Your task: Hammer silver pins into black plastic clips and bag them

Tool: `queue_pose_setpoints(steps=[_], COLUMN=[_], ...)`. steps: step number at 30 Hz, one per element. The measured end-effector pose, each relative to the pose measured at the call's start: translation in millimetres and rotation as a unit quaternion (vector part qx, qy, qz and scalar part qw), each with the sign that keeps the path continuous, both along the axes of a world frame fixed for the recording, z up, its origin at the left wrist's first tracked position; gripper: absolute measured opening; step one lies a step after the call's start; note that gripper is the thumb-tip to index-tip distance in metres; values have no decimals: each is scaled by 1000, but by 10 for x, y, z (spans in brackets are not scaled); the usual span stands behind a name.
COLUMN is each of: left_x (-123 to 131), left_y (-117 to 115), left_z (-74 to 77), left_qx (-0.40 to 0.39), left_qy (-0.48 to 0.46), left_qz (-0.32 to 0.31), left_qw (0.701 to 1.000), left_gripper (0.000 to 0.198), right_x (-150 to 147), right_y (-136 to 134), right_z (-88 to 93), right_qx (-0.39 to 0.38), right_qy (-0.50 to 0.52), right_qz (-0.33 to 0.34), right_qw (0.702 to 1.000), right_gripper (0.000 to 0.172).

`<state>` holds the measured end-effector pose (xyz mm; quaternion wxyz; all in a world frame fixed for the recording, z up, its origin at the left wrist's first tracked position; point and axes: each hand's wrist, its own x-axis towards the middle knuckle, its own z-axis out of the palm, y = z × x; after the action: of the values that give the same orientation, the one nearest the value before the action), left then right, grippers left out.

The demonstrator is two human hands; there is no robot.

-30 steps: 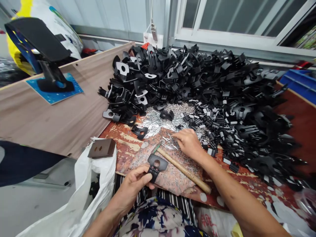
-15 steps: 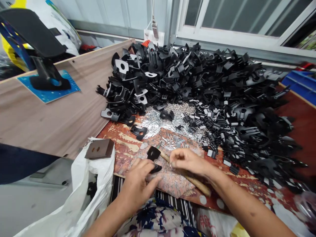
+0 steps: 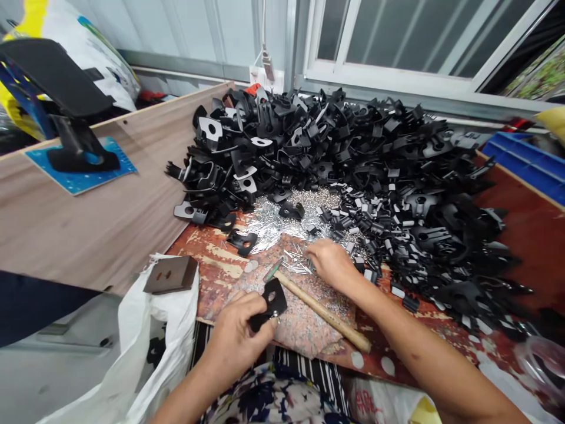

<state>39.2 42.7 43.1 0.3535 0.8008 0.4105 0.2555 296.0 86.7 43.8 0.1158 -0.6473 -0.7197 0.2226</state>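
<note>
My left hand (image 3: 241,324) grips a black plastic bracket (image 3: 274,297) with a round hole, held over the stone slab (image 3: 300,330) near the front edge. A small shiny metal bit shows at the thumb tip. Farther back, my right hand (image 3: 331,262) is closed, its fingertips at a loose group of thin metal pins (image 3: 296,259); whatever lies between them is too small to make out. Between the hands a hammer (image 3: 322,309) with a wooden handle lies slantwise on the slab.
A big heap of black plastic brackets (image 3: 335,135) fills the back of the table. Small black clips (image 3: 375,218) spread on the right, beside shiny pins and rivets. A brown block (image 3: 171,274) rests on a white sack (image 3: 136,330) at left. A blue crate (image 3: 529,159) stands right.
My right hand has moved away from the bracket and hammer, back to the loose pins. My left hand has lifted and turned the bracket, so its hole faces me. The camera view has shifted slightly.
</note>
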Motion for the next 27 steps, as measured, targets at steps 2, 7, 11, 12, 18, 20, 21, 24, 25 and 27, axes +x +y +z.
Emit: queue_pose_setpoints(steps=[2, 7, 11, 12, 18, 20, 21, 24, 25, 27], left_x=[-34, -64, -91, -97, -65, -29, -10, 48, 65, 92], left_y=[51, 58, 60, 68, 90, 77, 68, 39, 30, 11], left_z=[-48, -224, -310, -311, -221, -201, -197, -203, -208, -221], left_qx=[-112, -324, -381, -393, -416, -415, -417, -431, -434, -433], left_qy=[-70, -250, -338, -357, -459, -479, -486, -490, -490, -492], left_qz=[24, 80, 122, 127, 123, 127, 134, 148, 151, 156], left_qw=[991, 909, 852, 838, 775, 763, 757, 743, 741, 739], left_gripper=[29, 31, 28, 27, 24, 28, 31, 32, 31, 29], right_x=[104, 168, 163, 160, -158, -380, -489, -741, -792, -848], right_y=[237, 478, 403, 359, -249, -478, -566, -696, -702, -688], right_z=[-22, -222, -250, -215, 158, 235, 252, 238, 223, 194], right_qx=[85, 133, 184, 193, 254, 253, 256, 275, 279, 282], right_qy=[-113, -175, -165, -158, 119, 194, 212, 232, 231, 227], right_qz=[-23, -12, -17, -18, 38, 66, 76, 98, 104, 113], right_qw=[990, 976, 969, 968, 959, 946, 940, 928, 926, 925], right_gripper=[25, 22, 21, 21, 20, 19, 18, 18, 17, 15])
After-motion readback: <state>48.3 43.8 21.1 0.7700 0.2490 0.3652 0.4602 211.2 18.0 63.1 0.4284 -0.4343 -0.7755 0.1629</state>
